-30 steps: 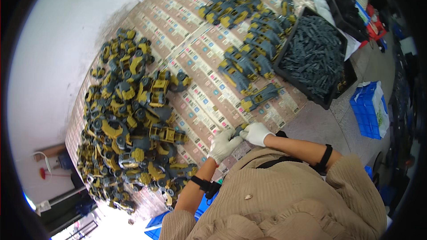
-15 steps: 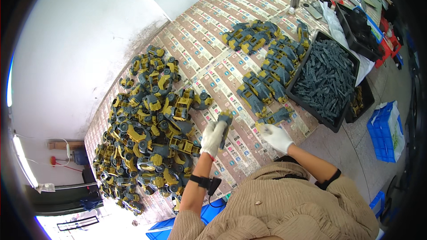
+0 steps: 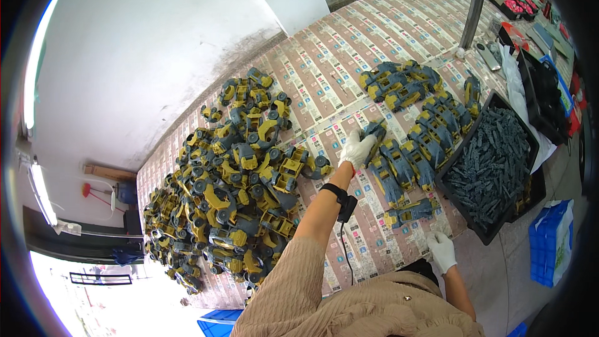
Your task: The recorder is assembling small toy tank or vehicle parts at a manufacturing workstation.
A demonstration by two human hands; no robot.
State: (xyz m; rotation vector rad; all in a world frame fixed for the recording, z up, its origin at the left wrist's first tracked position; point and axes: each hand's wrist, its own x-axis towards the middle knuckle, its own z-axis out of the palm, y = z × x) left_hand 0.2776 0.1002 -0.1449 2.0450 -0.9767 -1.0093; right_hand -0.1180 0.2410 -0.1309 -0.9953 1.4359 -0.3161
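My left hand [image 3: 358,148], in a white glove, is closed on a grey and yellow toy car [image 3: 374,130] at the left end of the rows. The fingers cover part of the car. My right hand [image 3: 442,251], also gloved, is at the table's near edge, with its fingers loosely bent and a little apart; nothing shows in them. Close above it, a single toy car [image 3: 409,212] lies sideways. Rows of similar cars [image 3: 424,140] stand between my left hand and a black tray [image 3: 442,182] full of dark grey plastic parts [image 3: 490,165].
A large heap of toy vehicles [image 3: 231,181] covers the table's left side against the white wall [image 3: 156,43]. A metal post [image 3: 474,19] rises at the far right, near another black bin [image 3: 541,90]. A blue crate [image 3: 549,243] stands on the floor at right.
My left hand has carried the toy car away from beside the heap to the rows. My right hand has drawn back from the sideways car to the table edge. The view has shifted.
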